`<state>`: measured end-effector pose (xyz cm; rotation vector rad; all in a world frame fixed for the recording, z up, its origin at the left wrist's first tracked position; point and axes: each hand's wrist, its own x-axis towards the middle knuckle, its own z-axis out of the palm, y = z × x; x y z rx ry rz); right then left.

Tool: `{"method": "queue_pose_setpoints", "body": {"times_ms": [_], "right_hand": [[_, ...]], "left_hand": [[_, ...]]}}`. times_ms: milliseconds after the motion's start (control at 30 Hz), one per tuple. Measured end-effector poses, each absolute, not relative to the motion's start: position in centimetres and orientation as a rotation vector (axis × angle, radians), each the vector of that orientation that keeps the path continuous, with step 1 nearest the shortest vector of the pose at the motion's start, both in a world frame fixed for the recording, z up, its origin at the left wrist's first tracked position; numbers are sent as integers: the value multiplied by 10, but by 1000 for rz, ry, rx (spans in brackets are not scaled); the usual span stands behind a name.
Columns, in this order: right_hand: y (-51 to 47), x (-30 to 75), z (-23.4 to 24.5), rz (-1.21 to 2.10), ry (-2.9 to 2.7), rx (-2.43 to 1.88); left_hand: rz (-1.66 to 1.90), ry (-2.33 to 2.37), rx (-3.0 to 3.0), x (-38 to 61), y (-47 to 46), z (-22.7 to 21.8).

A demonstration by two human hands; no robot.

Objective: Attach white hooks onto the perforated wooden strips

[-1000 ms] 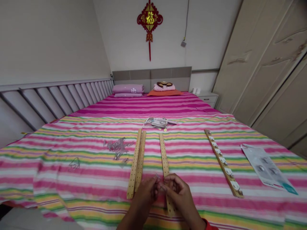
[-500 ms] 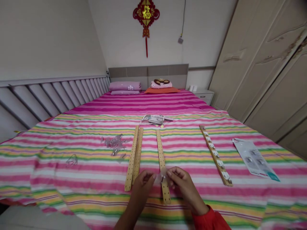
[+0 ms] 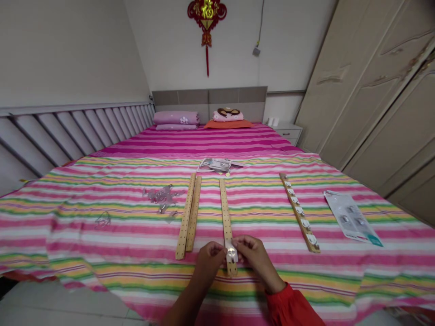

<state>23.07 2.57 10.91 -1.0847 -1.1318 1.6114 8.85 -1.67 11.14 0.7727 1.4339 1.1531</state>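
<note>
A long wooden strip with rows of holes (image 3: pixel 224 213) lies on the striped bedspread (image 3: pixel 102 244), running away from me. At its near end sits a small clear hook with a metal piece (image 3: pixel 231 253). My left hand (image 3: pixel 209 260) and my right hand (image 3: pixel 253 258) pinch that hook from both sides, pressing it onto the strip. Two more bare strips (image 3: pixel 189 213) lie side by side just to the left. A fourth strip (image 3: pixel 299 212) to the right carries several white hooks.
Loose clear hooks (image 3: pixel 161 197) lie to the left, opened wrappers (image 3: pixel 217 164) beyond the strips, and a printed package (image 3: pixel 351 218) at the right. Pillows (image 3: pixel 176 118) rest by the headboard. A wardrobe (image 3: pixel 380 90) stands on the right; the bed's near edge is below my hands.
Both hands have lowered the small hook from just above the strip onto its near end. The view has tilted down and drawn back a little.
</note>
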Motion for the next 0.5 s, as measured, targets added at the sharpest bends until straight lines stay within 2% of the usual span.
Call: {"method": "queue_pose_setpoints", "body": {"times_ms": [500], "right_hand": [[17, 227, 91, 1541, -1093, -1125]], "left_hand": [[1170, 1465, 930, 86, -18, 89]]}}
